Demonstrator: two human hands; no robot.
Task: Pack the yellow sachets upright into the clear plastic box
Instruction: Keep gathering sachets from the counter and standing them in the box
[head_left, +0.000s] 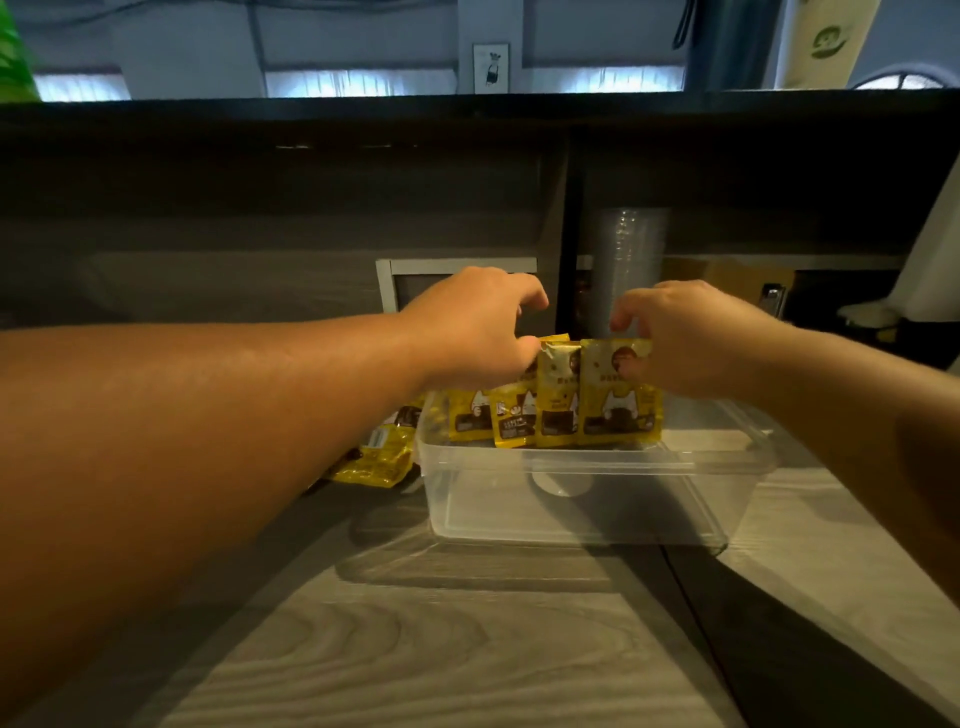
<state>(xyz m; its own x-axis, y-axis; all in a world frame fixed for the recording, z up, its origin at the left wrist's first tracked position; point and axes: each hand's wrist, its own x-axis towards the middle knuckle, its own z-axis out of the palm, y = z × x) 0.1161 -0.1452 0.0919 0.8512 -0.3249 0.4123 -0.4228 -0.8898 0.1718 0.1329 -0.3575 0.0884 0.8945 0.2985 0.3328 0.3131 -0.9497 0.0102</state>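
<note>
Both hands are over the clear rectangular plastic box (582, 499) on the pale wood-grain counter (415, 649), working a row of yellow printed sachets (558, 410) standing upright along its far wall. The right hand (685, 338) pinches the top edge of the rightmost yellow sachet with the cat print (618, 410) between thumb and fingers, holding it vertical. The left hand (478, 322) has its fingers curled down at the tops of the sachets on the left of the row; it looks to be gripping them, though the contact is partly hidden behind the knuckles. Four or so packets stand so far, so the job reads as early: most of the box floor nearer the camera is bare, plenty of room for further rows. More yellow sachets (379, 452) lie flat on the counter just beside the box's left wall, waiting their turn. A dark back panel (260, 208) rises close behind the box, so room there is tight; the near side is open.
</note>
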